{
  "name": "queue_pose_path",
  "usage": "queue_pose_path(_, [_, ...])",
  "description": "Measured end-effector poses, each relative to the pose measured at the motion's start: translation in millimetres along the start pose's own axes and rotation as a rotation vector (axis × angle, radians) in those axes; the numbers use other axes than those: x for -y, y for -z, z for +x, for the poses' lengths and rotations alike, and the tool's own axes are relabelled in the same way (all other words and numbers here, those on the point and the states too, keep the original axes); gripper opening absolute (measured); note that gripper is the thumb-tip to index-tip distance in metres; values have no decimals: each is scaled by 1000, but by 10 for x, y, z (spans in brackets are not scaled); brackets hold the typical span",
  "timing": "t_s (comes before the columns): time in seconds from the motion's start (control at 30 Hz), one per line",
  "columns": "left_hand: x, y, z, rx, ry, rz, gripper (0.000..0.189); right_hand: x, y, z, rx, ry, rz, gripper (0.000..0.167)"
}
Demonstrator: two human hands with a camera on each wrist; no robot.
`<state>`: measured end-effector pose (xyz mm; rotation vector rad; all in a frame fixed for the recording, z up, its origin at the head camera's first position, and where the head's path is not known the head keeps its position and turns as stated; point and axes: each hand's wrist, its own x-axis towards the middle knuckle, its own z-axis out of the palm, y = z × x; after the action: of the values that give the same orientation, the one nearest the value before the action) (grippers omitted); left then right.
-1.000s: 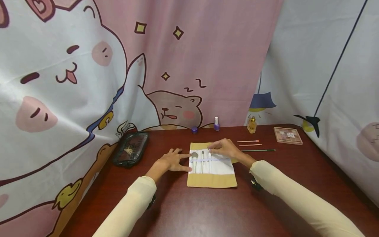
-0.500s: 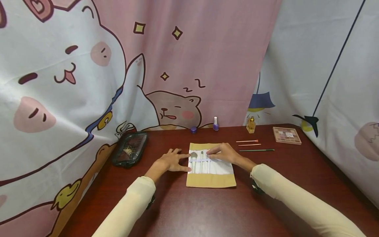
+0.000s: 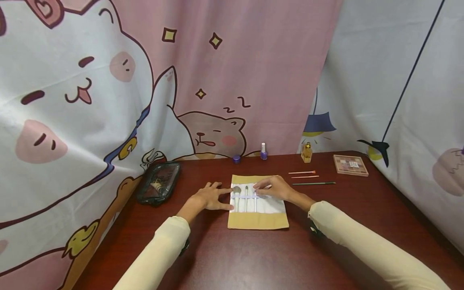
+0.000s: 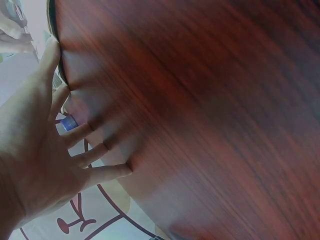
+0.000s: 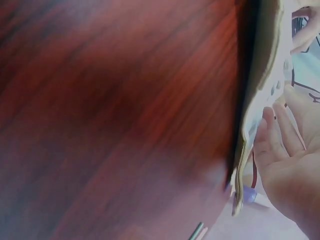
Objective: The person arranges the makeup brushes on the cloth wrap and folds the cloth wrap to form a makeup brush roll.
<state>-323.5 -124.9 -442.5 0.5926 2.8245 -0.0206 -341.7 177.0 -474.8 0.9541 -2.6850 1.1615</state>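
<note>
A yellow fabric brush roll (image 3: 258, 221) with a white inside lies spread out on the table. Two makeup brushes sit in its left slots: a big fluffy brush (image 3: 237, 190) and a slimmer brush (image 3: 247, 198). My left hand (image 3: 208, 197) has its fingers spread, thumb and index finger touching the roll's left edge; the left wrist view shows the other fingertips on the table. Over the roll, my right hand (image 3: 274, 187) pinches a third thin brush (image 3: 255, 205), whose white handle runs under the lilac strap. The fingers hide that brush's upper end.
Three thin brushes (image 3: 313, 183) lie right of the roll. Along the back stand a purple jar (image 3: 237, 159), nail polish (image 3: 264, 154) and a gold bottle (image 3: 306, 153). An eyeshadow palette (image 3: 351, 165) lies back right, a black-rimmed case (image 3: 159, 183) at left.
My right hand has come slightly nearer along the roll while pinching the third brush. The left hand stays at the roll's edge.
</note>
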Motion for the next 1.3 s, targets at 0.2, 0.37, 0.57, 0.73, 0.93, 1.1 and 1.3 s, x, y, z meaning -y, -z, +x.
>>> queue_pose_path(0.2, [-4, 0, -9, -1, -13, -5, 83, 5, 136, -37, -11, -48, -38, 20])
queue_pose_path(0.37, [1, 9, -29, -5, -13, -6, 83, -17, 266, -81, -12, -39, -61, 22])
queue_pose_path(0.57, [11, 0, -23, -13, -16, -11, 83, -55, 451, -188, -17, -66, -33, 24])
queue_pose_path(0.73, [10, -7, -10, -12, -14, -9, 83, -134, 587, -290, -23, -98, -25, 25])
queue_pose_path(0.93, [10, -18, -2, -8, -11, -7, 83, -197, 755, -420, -41, -115, -72, 27])
queue_pose_path(1.1, [11, -23, 12, -2, -9, -7, 83, -241, 912, -538, -62, -142, -107, 28])
queue_pose_path(1.3, [15, -24, 20, -1, -6, -2, 83, -357, 1134, -698, -87, -166, -158, 30])
